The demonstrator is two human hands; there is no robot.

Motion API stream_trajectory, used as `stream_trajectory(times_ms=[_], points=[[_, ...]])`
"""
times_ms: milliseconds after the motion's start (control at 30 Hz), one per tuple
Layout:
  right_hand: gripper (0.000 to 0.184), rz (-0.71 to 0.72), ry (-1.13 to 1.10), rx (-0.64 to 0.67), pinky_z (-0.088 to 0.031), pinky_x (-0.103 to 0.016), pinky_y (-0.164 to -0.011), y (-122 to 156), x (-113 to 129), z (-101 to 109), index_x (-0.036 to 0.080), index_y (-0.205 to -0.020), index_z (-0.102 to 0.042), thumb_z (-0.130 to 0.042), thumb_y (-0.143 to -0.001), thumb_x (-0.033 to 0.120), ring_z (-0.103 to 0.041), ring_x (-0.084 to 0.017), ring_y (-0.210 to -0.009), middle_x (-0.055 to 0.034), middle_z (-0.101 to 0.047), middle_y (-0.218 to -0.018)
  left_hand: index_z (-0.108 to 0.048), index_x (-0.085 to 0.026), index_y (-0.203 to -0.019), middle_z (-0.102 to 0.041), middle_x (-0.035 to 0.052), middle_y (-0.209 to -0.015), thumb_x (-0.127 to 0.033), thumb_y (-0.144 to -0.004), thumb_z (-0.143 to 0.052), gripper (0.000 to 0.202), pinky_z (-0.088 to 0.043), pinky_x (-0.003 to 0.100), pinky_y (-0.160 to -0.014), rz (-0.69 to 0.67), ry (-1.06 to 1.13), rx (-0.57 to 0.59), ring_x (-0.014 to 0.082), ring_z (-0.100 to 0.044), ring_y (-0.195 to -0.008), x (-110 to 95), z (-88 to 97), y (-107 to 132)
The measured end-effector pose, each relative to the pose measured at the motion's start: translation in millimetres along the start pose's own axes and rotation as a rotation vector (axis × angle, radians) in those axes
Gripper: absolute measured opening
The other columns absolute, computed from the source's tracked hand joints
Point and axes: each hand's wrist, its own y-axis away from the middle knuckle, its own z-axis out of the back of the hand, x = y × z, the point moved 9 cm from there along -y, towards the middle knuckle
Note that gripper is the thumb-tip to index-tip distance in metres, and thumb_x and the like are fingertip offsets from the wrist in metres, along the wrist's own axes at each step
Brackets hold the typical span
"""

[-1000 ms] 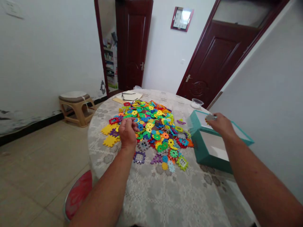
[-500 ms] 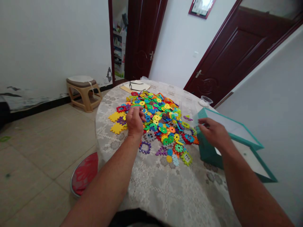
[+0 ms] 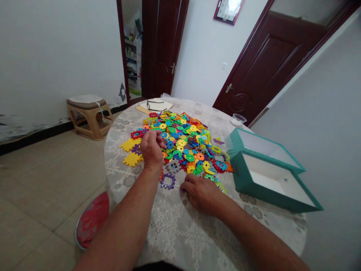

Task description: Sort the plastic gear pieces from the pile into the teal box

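A big heap of colourful plastic notched discs and interlocking building pieces [image 3: 182, 142] covers the middle of the round table. My left hand [image 3: 152, 148] hovers at the heap's left side with its fingers curled in; whether anything is inside them is hidden. At the front edge, my right hand [image 3: 201, 192] is low over the cloth, its fingers closed on a purple toothed piece [image 3: 183, 190], most of which the hand covers. Between the hands lie a purple square frame piece [image 3: 168, 181] and a grey window piece [image 3: 173, 165]. Yellow toothed plates [image 3: 133, 159] are left of my left hand.
An open teal box [image 3: 270, 188] with a white inside stands at the table's right, its lid [image 3: 270, 145] behind it. Glasses [image 3: 155, 105] lie on paper at the back, and a clear plastic bowl [image 3: 239, 119] sits at the far right. A stool [image 3: 88, 113] stands on the floor.
My right hand has moved from beside the teal box leftward and down to the heap's front edge, closing on the purple piece. My left hand stays beside the heap. The view has shifted slightly.
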Motion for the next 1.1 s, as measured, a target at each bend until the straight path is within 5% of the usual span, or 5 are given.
stream_trajectory(times_ms=[267,433,567,900,1100], points=[[0.015,-0.264,-0.868,-0.311,-0.049,-0.029,-0.064,-6,-69,61,0.023,-0.103,-0.059,-0.06,-0.088,0.026,-0.061,-0.016,-0.069,0.0005,-0.065,-0.081,-0.066,-0.019,-0.081,-0.053,-0.0056,-0.063,-0.033,-0.083,-0.058,0.016,-0.042,0.019,-0.039,0.014,0.011,-0.03,0.0074,-0.047,-0.043,2,4.7,-4],[0.009,-0.6,-0.268,-0.681,-0.05,-0.037,-0.078,-3,-171,129,0.02,-0.085,-0.065,-0.064,-0.08,0.028,-0.063,-0.023,-0.081,-0.0059,-0.069,-0.083,-0.066,-0.018,-0.081,-0.052,-0.0061,-0.062,-0.033,-0.082,-0.059,0.016,-0.043,0.019,-0.04,0.002,0.038,-0.033,0.0066,-0.047,-0.043,-1,5.8,-5],[0.028,-0.739,0.109,-0.871,-0.046,-0.043,-0.099,6,-201,156,0.015,-0.104,-0.069,-0.055,-0.08,0.02,-0.06,-0.031,-0.112,-0.0177,-0.068,-0.111,-0.066,-0.018,-0.081,-0.051,-0.0069,-0.06,-0.033,-0.08,-0.058,0.017,-0.043,0.019,-0.04,0.017,0.056,-0.065,0.0065,-0.046,-0.043,-1,10.6,-7],[0.042,-0.055,-0.037,-0.335,-0.051,-0.039,-0.104,-49,-31,44,0.021,-0.134,-0.063,-0.052,-0.094,0.015,-0.061,-0.024,-0.124,-0.0119,-0.061,-0.142,-0.065,-0.017,-0.079,-0.051,-0.0071,-0.061,-0.034,-0.076,-0.059,0.018,-0.039,0.02,-0.038,0.085,0.144,-0.157,0.0066,-0.045,-0.042,5,22.0,-14],[0.052,-0.139,0.167,-0.067,-0.054,-0.03,-0.085,-67,-7,2,0.028,-0.144,-0.055,-0.05,-0.095,0.011,-0.066,-0.022,-0.109,-0.0093,-0.057,-0.142,-0.065,-0.018,-0.079,-0.051,-0.007,-0.06,-0.034,-0.076,-0.058,0.018,-0.04,0.02,-0.038,0.074,0.142,-0.17,0.0071,-0.044,-0.042,4,23.8,-14]])
